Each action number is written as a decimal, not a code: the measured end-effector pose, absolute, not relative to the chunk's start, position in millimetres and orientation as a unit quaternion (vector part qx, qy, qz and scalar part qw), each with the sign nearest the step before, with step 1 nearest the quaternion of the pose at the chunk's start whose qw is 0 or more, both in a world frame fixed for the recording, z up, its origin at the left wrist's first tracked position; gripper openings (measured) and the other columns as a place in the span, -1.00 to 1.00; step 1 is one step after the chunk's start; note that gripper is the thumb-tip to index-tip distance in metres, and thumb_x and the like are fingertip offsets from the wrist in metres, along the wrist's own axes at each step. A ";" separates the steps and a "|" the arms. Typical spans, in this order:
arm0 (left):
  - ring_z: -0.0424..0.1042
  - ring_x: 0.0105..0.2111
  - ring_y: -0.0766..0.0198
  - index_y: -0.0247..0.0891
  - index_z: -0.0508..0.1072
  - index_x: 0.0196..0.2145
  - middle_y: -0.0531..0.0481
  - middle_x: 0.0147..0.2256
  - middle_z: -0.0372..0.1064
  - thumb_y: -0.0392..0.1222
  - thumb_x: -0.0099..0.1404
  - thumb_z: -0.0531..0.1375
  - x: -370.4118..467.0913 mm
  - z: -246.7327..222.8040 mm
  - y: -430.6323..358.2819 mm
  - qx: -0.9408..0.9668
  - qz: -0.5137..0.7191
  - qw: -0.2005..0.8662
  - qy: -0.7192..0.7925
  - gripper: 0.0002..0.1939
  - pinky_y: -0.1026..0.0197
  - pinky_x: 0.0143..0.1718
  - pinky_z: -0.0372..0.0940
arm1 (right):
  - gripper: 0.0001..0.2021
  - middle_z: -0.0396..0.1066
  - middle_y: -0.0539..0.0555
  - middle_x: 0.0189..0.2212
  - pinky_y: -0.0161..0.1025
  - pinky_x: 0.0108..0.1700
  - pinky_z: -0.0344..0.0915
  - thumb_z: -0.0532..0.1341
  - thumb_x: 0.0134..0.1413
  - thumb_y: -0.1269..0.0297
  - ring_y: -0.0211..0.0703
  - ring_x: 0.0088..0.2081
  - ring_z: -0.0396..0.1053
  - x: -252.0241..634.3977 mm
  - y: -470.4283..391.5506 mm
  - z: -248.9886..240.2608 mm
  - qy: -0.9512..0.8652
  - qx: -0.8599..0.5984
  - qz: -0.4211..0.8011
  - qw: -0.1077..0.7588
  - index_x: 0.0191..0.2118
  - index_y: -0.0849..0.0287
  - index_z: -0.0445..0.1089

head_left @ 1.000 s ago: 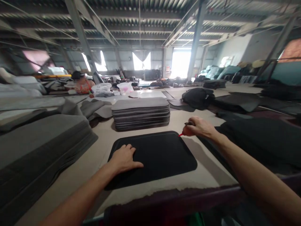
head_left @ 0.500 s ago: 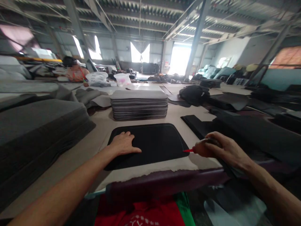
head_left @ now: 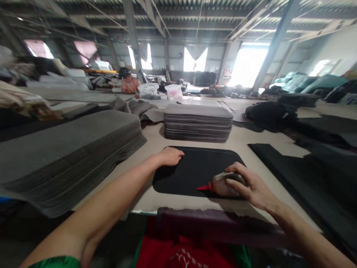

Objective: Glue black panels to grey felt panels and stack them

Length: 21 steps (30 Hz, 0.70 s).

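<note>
With fingers of right hand (head_left: 256,189) wrapped around bottle (head_left: 221,185), rested left hand (head_left: 170,156), curled, grip unclear, on black sheet (head_left: 196,169); judged bottle light, squeezable, best gripped around middle.

Black panel (head_left: 200,171): matt, smooth, leather-like face.
Squeeze bottle (head_left: 221,185): cloudy plastic, smeared.
Nozzle (head_left: 205,187): red plastic, smooth.
Stacked sheets (head_left: 198,126): grey, matt, felt-like.
Table (head_left: 152,137): covered in pale, matt, paper-like sheet.
White bags (head_left: 174,91): thin, crinkled plastic.
Roof (head_left: 178,5) above me: ribbed, dull metal.
</note>
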<state>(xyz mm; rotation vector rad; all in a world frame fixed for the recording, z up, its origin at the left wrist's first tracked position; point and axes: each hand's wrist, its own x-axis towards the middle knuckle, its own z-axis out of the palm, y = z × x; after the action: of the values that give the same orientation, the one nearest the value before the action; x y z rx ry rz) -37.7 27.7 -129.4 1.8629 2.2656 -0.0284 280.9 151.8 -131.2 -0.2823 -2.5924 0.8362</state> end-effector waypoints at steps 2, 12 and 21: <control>0.40 0.10 0.08 -0.28 0.40 0.14 -0.18 0.11 0.39 -0.17 0.50 0.10 -45.7 -129.8 26.2 0.635 0.012 0.129 0.762 -0.68 -0.12 0.18 0.29 | -0.85 0.31 0.04 -0.19 -0.18 -0.12 0.21 0.15 0.36 0.17 -0.11 -0.16 0.30 246.2 141.7 -130.5 -0.930 -0.035 0.307 0.198 -0.10 0.11 0.32; 0.44 0.05 0.11 -0.29 0.41 0.11 -0.12 0.02 0.45 -0.29 0.44 0.17 -62.8 -139.8 22.7 0.638 0.097 0.197 0.738 -0.69 -0.08 0.13 0.34 | -0.87 0.27 0.09 -0.16 -0.12 -0.07 0.24 0.10 0.36 0.26 -0.06 -0.13 0.29 148.7 105.3 -137.7 -0.940 0.068 0.240 0.234 -0.05 0.13 0.29; 0.51 -0.07 0.16 -0.35 0.40 0.10 -0.14 -0.04 0.49 -0.31 0.44 0.15 -69.6 -152.3 27.2 0.617 0.150 0.218 0.741 -0.70 -0.01 0.03 0.41 | -0.77 0.39 0.05 -0.21 -0.11 -0.12 0.28 0.23 0.19 0.12 -0.02 -0.18 0.36 175.9 136.0 -150.0 -0.875 -0.138 0.372 0.277 -0.09 0.09 0.39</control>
<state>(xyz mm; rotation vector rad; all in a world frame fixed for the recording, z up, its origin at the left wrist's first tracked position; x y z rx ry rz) -69.6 27.2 -152.3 1.7087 2.0510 0.4163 175.9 136.0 -150.0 -0.3704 -2.3501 0.9977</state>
